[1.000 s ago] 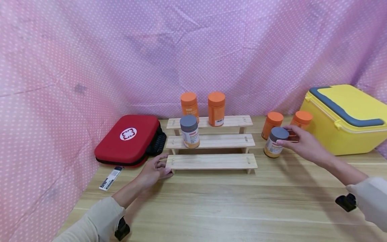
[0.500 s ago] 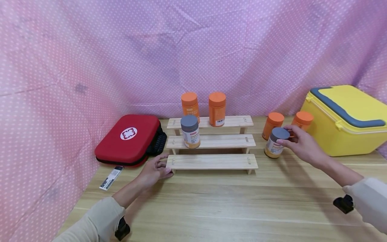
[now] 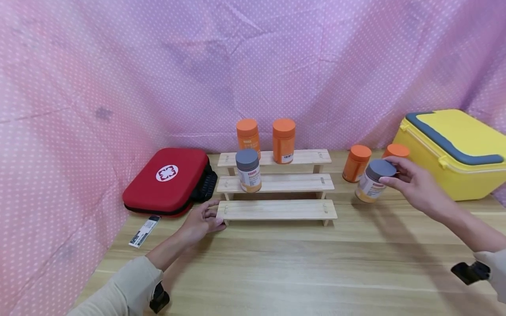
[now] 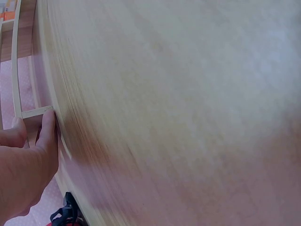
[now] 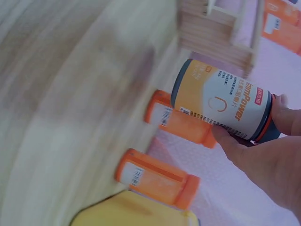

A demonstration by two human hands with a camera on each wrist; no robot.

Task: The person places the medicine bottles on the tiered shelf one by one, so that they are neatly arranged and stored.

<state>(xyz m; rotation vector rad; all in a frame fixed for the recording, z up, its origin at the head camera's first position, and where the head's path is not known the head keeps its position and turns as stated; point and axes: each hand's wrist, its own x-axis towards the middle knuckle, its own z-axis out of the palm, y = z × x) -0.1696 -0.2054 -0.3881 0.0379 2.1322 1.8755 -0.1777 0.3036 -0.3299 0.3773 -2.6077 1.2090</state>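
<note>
My right hand [image 3: 421,186] grips a supplement bottle [image 3: 371,188] with a grey lid and a white-and-yellow label, thumb and fingers around the lid end. The bottle leans and appears lifted off the table; its label faces the camera in the right wrist view. At the left end of a three-step wooden display shelf [image 3: 276,210], my left hand [image 3: 199,223] holds the lowest step between thumb and fingers. Another grey-lidded bottle [image 3: 249,173] stands on the middle step. Two orange bottles [image 3: 283,142] stand on the top step.
Two more orange bottles [image 3: 356,164] stand right of the shelf, one partly hidden behind the right hand. Beside them is a yellow box [image 3: 442,175] with a grey handle. A red first-aid case [image 3: 166,182] and a printed strip [image 3: 144,231] lie at left.
My right hand has moved a little to the right with the grey-lidded bottle, which now tilts and appears raised. My left hand stays at the shelf end.
</note>
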